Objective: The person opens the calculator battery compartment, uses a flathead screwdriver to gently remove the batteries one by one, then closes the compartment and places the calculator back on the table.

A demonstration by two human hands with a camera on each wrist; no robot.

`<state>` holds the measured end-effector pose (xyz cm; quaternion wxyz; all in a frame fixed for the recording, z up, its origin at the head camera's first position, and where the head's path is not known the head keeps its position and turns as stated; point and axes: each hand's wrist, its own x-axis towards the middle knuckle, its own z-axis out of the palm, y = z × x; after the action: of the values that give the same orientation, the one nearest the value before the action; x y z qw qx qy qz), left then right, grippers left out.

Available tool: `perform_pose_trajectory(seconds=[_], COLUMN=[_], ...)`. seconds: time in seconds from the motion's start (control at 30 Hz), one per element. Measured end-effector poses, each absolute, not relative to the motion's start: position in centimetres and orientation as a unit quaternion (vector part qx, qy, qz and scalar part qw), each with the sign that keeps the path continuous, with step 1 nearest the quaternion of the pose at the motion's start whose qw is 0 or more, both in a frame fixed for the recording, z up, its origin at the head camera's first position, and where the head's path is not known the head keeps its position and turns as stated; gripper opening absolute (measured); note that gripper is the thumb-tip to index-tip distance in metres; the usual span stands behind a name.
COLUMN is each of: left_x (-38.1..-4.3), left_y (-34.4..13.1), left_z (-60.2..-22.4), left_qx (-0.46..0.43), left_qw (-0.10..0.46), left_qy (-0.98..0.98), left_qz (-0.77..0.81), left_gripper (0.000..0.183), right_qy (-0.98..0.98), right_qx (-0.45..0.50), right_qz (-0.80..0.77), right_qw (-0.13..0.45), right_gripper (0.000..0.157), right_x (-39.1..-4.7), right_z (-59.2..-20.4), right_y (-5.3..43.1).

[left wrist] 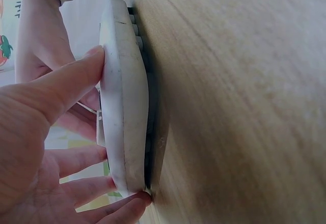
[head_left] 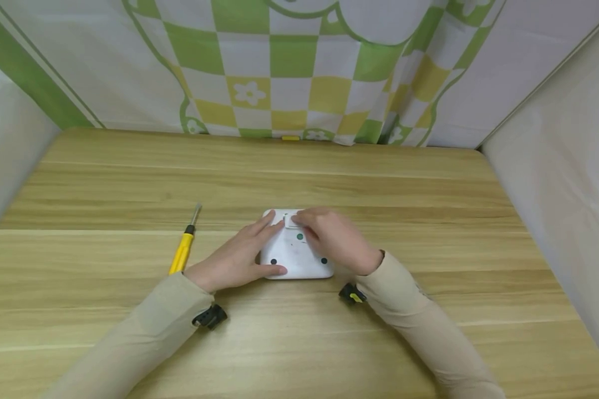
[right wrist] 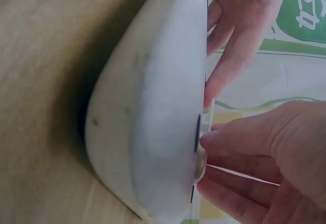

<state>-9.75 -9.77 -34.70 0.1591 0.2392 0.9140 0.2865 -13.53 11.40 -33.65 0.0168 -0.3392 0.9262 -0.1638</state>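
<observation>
A white calculator (head_left: 301,265) lies face down on the wooden table, with dark round feet on its back; its keys (left wrist: 139,42) show beneath it in the left wrist view. My left hand (head_left: 235,259) rests on its left side with fingers spread and fairly straight, thumb near the front edge and other fingers at the far left corner. Near the far edge, my right hand (head_left: 340,239) pinches a small white cover (right wrist: 202,165) between thumb and fingers. That cover stands slightly proud of the calculator's back. The right hand partly hides the calculator's far right corner.
A screwdriver (head_left: 182,252) with a yellow handle lies left of the calculator, its handle end behind the left forearm. At the table's back edge is a small yellow object (head_left: 290,138) beside the checked curtain (head_left: 292,55). White fabric walls flank the table (head_left: 429,194).
</observation>
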Motion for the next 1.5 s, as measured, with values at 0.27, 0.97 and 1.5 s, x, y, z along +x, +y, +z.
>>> perform_pose_trajectory(seconds=[0.27, 0.97, 1.5], left_x=[-9.87, -10.0, -9.93], left_y=[-9.69, -9.72, -9.7], left_z=[-34.71, -34.8, -34.85], left_qx=[0.24, 0.237, 0.237], left_qw=[0.155, 0.153, 0.153], left_qy=[0.914, 0.913, 0.913], left_qz=[0.288, 0.295, 0.294], left_gripper=[0.085, 0.083, 0.083], right_qy=[0.923, 0.923, 0.921], right_qx=[-0.347, -0.355, -0.353], right_qz=[-0.166, -0.145, -0.163], right_qw=[0.015, 0.025, 0.031], right_gripper=[0.027, 0.029, 0.03], right_x=[-13.73, -13.89, -13.99], right_z=[-33.74, -33.57, -33.95], right_y=[11.32, 10.93, 11.37])
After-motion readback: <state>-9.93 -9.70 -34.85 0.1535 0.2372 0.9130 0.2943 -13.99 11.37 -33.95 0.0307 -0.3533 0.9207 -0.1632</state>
